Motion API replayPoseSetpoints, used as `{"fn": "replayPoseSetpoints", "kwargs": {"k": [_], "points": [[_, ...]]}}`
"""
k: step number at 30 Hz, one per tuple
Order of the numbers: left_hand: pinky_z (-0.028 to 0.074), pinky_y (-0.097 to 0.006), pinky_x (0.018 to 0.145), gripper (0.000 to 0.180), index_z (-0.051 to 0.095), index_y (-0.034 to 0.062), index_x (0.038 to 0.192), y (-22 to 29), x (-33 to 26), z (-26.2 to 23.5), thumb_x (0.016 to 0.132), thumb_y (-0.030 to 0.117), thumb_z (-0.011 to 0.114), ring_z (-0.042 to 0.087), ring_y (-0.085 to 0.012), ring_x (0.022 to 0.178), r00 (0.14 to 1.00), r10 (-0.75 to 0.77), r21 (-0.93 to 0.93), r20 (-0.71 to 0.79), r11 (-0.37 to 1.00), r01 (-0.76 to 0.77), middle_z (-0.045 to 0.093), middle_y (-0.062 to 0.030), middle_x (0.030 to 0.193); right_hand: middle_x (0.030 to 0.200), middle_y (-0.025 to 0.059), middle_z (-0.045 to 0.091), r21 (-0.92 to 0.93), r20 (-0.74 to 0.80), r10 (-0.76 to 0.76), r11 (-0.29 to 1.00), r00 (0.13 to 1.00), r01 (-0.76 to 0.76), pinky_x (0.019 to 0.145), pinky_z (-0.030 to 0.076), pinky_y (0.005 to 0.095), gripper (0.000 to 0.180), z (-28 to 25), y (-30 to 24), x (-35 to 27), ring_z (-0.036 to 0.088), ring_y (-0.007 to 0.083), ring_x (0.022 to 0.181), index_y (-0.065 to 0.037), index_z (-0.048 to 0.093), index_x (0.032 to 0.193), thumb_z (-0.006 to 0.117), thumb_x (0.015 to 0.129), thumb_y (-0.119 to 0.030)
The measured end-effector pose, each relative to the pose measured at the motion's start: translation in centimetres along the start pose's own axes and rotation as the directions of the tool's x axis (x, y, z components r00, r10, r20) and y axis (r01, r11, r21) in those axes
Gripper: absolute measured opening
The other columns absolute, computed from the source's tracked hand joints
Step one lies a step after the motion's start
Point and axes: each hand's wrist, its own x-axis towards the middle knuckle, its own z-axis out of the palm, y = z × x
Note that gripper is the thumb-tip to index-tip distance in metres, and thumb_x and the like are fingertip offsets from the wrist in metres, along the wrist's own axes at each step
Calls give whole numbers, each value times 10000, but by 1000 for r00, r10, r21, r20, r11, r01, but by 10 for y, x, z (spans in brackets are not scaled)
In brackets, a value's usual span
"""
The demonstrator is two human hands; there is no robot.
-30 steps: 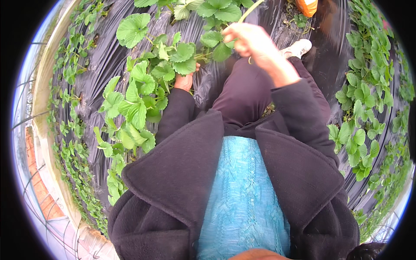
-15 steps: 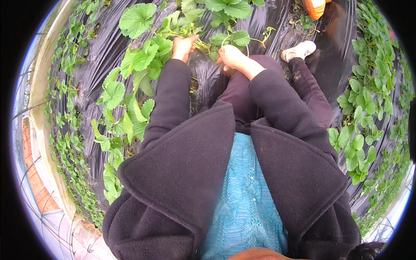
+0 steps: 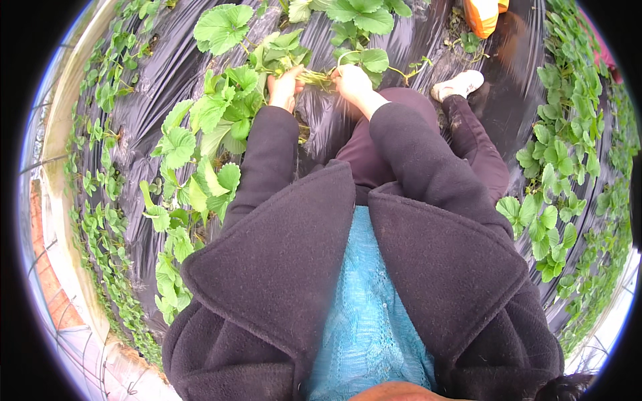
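My left hand (image 3: 284,88) and my right hand (image 3: 351,81) are both closed on the pale green stems (image 3: 314,77) of a leafy strawberry plant (image 3: 281,53) growing through black plastic mulch (image 3: 160,87). The stems run between the two hands. Dark coat sleeves cover both forearms. My left hand sits among the leaves at the plant's base; my right hand grips the stems just right of it, below a round leaf (image 3: 373,60).
Rows of green plants line the mulch on the left (image 3: 187,174) and the right (image 3: 555,167). My white shoe (image 3: 458,85) rests on the dark path. An orange container (image 3: 485,13) stands at the top edge. A pale border (image 3: 63,220) runs along the far left.
My right hand has come down from a raised position to the plant's base. My left hand has moved up into the leaves, and both now grip the stems.
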Motion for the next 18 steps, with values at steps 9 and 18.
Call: {"fn": "replayPoseSetpoints", "kwargs": {"k": [9, 18], "points": [[432, -225, 537, 282, 581, 36, 930, -2, 4, -3, 721, 198, 680, 533, -92, 607, 997, -64, -24, 42, 998, 65, 583, -29, 802, 696, 136, 623, -24, -32, 5, 1000, 999, -6, 682, 467, 354, 177, -4, 10, -9, 609, 278, 706, -19, 624, 771, 592, 716, -185], [439, -227, 516, 455, 484, -33, 1037, -4, -2, 5, 700, 180, 704, 536, -109, 578, 999, -42, -47, -28, 998, 40, 588, -69, 853, 727, 158, 615, -405, 24, -205, 893, 978, 197, 631, 484, 391, 210, 5, -25, -11, 610, 306, 698, -15, 600, 765, 582, 724, -220]]}}
